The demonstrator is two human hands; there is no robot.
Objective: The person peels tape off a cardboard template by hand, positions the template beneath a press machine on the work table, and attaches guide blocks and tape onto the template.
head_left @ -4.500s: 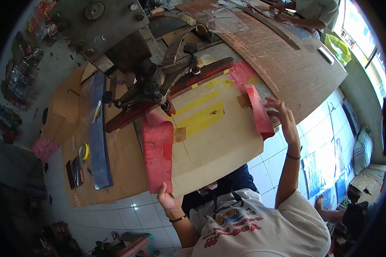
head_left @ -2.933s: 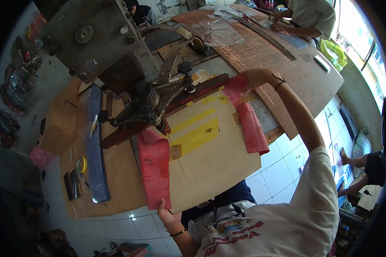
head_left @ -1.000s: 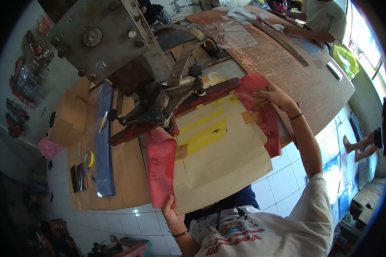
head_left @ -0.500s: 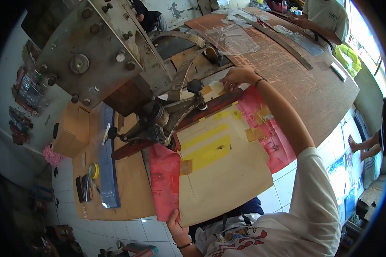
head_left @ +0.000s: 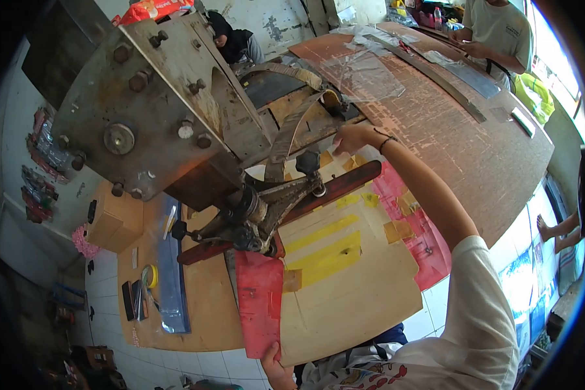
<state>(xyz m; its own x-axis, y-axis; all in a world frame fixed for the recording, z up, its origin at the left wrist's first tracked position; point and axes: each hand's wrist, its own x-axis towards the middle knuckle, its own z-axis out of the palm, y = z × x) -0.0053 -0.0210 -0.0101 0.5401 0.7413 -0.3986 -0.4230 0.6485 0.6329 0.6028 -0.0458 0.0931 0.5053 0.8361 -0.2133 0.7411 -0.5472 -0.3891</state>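
My left hand (head_left: 276, 369) grips the lower corner of the left red flap (head_left: 259, 302) on a beige board (head_left: 354, 286) with yellow tape strips. My right hand (head_left: 356, 139) reaches behind the machine's red bar (head_left: 335, 194), near the board's far edge; its fingers bend down and what they touch is hard to make out. The right red flap (head_left: 429, 250) lies flat under my right forearm, with brown tape patches. The dark metal clamp arm (head_left: 257, 211) and the red bar lie across the board's far part.
A big metal machine head (head_left: 136, 117) stands at upper left. On the left table (head_left: 208, 305) are a blue plastic strip (head_left: 173, 286), yellow tape roll (head_left: 150, 276) and cardboard box (head_left: 117, 218). A brown table (head_left: 487, 175) is at right. Two people sit or stand farther back.
My right hand has moved from the right flap to behind the red bar. That flap has gone from folded up to flat. My left hand keeps its corner. The view has shifted.
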